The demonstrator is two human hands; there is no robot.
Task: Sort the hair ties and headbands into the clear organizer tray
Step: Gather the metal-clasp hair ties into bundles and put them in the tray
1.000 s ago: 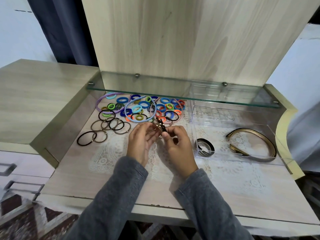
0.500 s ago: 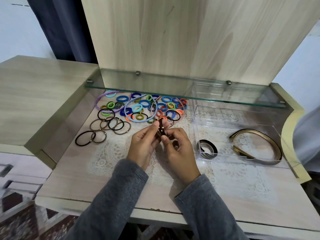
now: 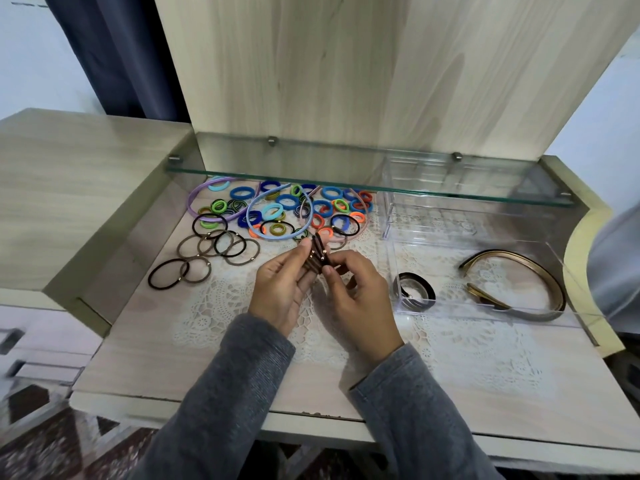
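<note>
On the pale wood dressing-table top [image 3: 166, 368], under a glass shelf [image 3: 346, 180], a lace mat [image 3: 214, 306] is spread, and the clear organizer tray [image 3: 467, 313] is set on its right side. Tray, large front compartment: gold headbands [image 3: 540, 271], nested. Tray, small front compartment: black hair ties [image 3: 415, 289], coiled against the wall. Rear compartments: contents cannot be told through the shelf. Unsorted stock, far left of mat: pastel headbands [image 3: 252, 216] laid among a heap of coloured hair ties [image 3: 287, 202]; nearer, thin brown and black ties [image 3: 221, 244] scattered singly. Left hand [image 3: 280, 292] and right hand [image 3: 360, 306]: held above the mat's middle, just left of the tray. Between them: a bundle of brown hair ties [image 3: 317, 258], flattened and upright, pinched by the left thumb and fingertips from the left and by the right thumb and forefinger at its lower end; the other right fingers are loosely curled. Smallest item: metal beads [image 3: 323, 252] on the bundle. Step judged in hand: the bundle is being evened up before stowing. This is best done with the beads lined up and the loops pressed flat under a steady pinch, since elastic is likely to spring apart if one side is released; the bundle is then best lowered into a compartment, probably beside the black ties, not dropped.
</note>
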